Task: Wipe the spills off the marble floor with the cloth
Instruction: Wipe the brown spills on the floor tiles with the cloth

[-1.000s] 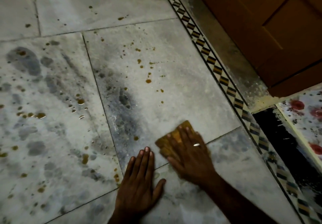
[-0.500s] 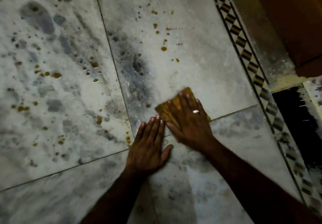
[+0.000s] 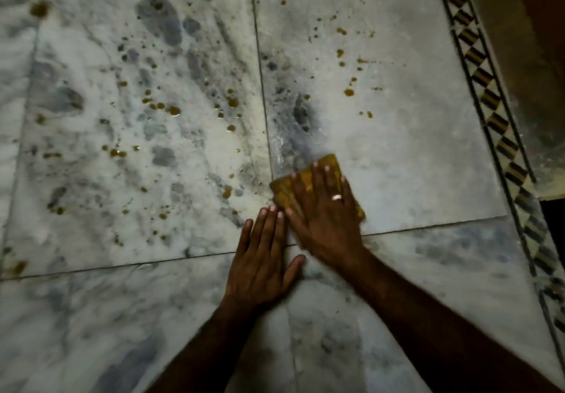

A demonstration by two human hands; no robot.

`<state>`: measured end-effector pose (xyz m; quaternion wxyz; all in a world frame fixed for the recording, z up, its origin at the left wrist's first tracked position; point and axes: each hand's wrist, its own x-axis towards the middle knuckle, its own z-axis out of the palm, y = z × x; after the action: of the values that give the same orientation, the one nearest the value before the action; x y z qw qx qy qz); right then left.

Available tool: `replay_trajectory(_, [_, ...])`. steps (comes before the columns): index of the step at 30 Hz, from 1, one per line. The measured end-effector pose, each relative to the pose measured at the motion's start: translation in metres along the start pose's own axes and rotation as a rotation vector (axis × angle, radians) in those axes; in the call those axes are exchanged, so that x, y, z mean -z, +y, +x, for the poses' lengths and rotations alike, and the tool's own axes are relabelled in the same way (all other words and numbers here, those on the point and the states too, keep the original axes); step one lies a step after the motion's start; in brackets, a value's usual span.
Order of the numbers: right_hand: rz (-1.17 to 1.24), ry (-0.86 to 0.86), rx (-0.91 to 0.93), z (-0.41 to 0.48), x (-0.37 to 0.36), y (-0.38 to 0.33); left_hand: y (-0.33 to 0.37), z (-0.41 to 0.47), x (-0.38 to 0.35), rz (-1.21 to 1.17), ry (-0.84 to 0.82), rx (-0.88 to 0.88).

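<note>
A folded yellow-brown cloth (image 3: 327, 165) lies flat on the white-grey marble floor (image 3: 422, 163). My right hand (image 3: 324, 212), with a ring on one finger, presses down on it, fingers spread over most of the cloth. My left hand (image 3: 264, 258) rests palm-down on the bare floor just left of and below the cloth, holding nothing. Brown spill drops (image 3: 348, 92) dot the tile beyond the cloth. More brown drops (image 3: 174, 110) are scattered across the tile to the left, and some (image 3: 227, 192) sit close to the cloth's left edge.
A patterned black, yellow and white tile border (image 3: 489, 99) runs diagonally down the right side. Beyond it lies a dusty grey strip (image 3: 532, 71) and dark brown wood at the top right corner. Dark grey veins mark the marble.
The view has tilted down and left, showing more of the left tile and both forearms. My right hand with the cloth has slid a little to the left, toward the tile joint. My left hand stays planted.
</note>
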<state>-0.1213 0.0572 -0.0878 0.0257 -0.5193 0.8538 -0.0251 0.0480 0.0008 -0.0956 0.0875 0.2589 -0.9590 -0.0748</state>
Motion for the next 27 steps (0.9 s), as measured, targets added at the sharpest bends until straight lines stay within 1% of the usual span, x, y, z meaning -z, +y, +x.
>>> replay_trajectory(3, [0.005,-0.029,0.112,-0.049,0.003,0.004,-0.024,-0.023,0.007,0.036,0.010,0.050])
replay_trajectory(4, [0.008,-0.035,0.114,-0.058,0.004,0.013,-0.032,-0.030,0.009,0.050,0.006,0.073])
replay_trajectory(5, [0.002,-0.037,0.083,-0.060,0.005,0.023,-0.039,-0.038,0.011,0.064,-0.004,0.098])
replay_trajectory(8, [-0.014,-0.029,-0.139,-0.028,0.008,0.028,-0.052,-0.051,0.016,0.083,-0.040,0.184])
replay_trajectory(9, [-0.004,-0.023,-0.179,-0.011,0.008,0.020,-0.054,-0.053,0.017,0.080,-0.045,0.205])
replay_trajectory(10, [0.010,-0.024,-0.173,0.003,0.008,0.006,-0.054,-0.055,0.017,0.074,-0.048,0.217])
replay_trajectory(12, [0.035,-0.025,-0.059,0.016,0.006,-0.026,-0.054,-0.060,0.017,0.072,-0.041,0.224])
replay_trajectory(15, [0.030,-0.055,0.179,-0.018,0.002,-0.061,-0.058,-0.074,0.020,0.090,-0.026,0.256])
replay_trajectory(17, [0.018,-0.075,0.326,-0.053,0.002,-0.056,-0.062,-0.084,0.022,0.104,-0.030,0.285])
replay_trajectory(18, [0.009,-0.081,0.369,-0.065,0.002,-0.047,-0.065,-0.089,0.024,0.110,-0.035,0.301])
replay_trajectory(19, [0.000,-0.084,0.364,-0.070,0.002,-0.035,-0.068,-0.092,0.025,0.111,-0.041,0.312])
replay_trajectory(21, [-0.022,-0.104,0.234,-0.062,0.004,-0.021,-0.075,-0.100,0.029,0.099,-0.044,0.339])
replay_trajectory(23, [-0.005,-0.111,0.073,-0.045,0.005,-0.031,-0.079,-0.104,0.031,0.069,-0.029,0.365])
replay_trajectory(24, [0.011,-0.107,0.042,-0.037,0.005,-0.045,-0.081,-0.104,0.031,0.048,-0.016,0.378])
replay_trajectory(25, [0.026,-0.104,0.065,-0.031,0.004,-0.063,-0.082,-0.105,0.031,0.028,-0.006,0.389])
replay_trajectory(27, [0.045,-0.095,0.215,-0.026,0.000,-0.099,-0.083,-0.105,0.032,-0.015,0.007,0.408])
